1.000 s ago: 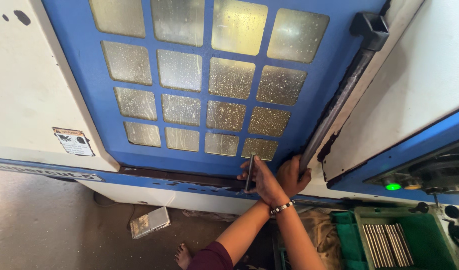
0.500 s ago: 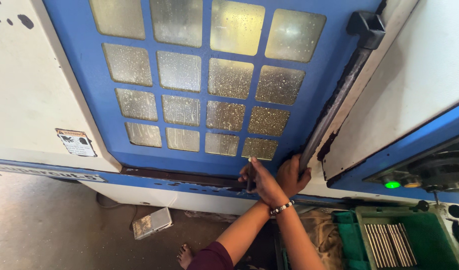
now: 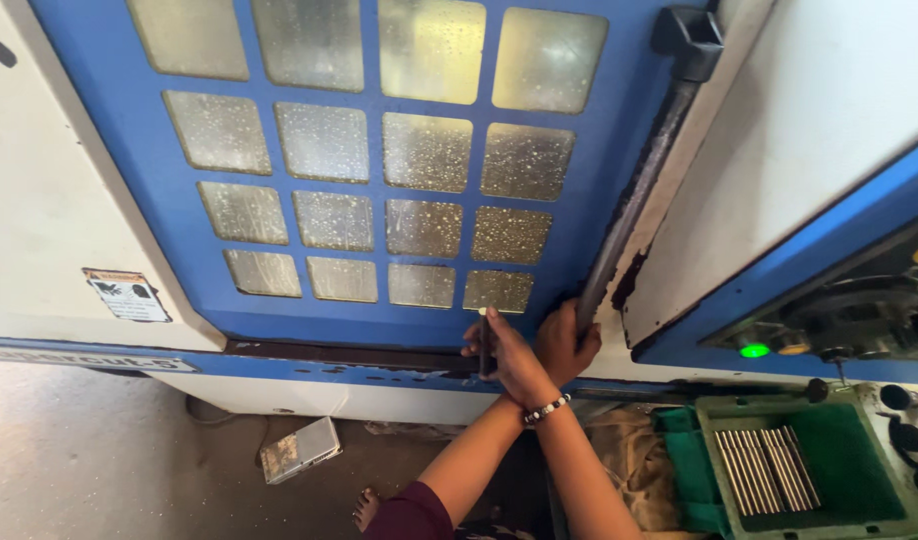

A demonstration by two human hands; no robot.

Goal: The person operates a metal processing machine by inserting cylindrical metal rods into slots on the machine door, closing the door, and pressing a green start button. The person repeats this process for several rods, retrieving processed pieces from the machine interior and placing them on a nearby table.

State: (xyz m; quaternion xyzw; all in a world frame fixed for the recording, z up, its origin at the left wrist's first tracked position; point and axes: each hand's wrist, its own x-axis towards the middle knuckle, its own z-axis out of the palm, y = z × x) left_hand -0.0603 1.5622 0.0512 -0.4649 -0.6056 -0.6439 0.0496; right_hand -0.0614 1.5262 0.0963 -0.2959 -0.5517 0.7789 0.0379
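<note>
Before me stands the machine's blue windowed door point(image 3: 379, 190). My right hand point(image 3: 569, 340) grips its long handle point(image 3: 634, 200); my left hand point(image 3: 509, 355) clasps a dark rod point(image 3: 485, 352). I'd best pull steadily, wrists uncrossed.

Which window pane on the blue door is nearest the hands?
The bottom-row pane at the right end, directly above the left hand. The other panes lie further left or higher up the blue door.

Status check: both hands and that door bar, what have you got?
Right hand gripping low end of the door bar. Left hand holds a thin dark rod against the blue door. Nothing blocking the bar.
</note>
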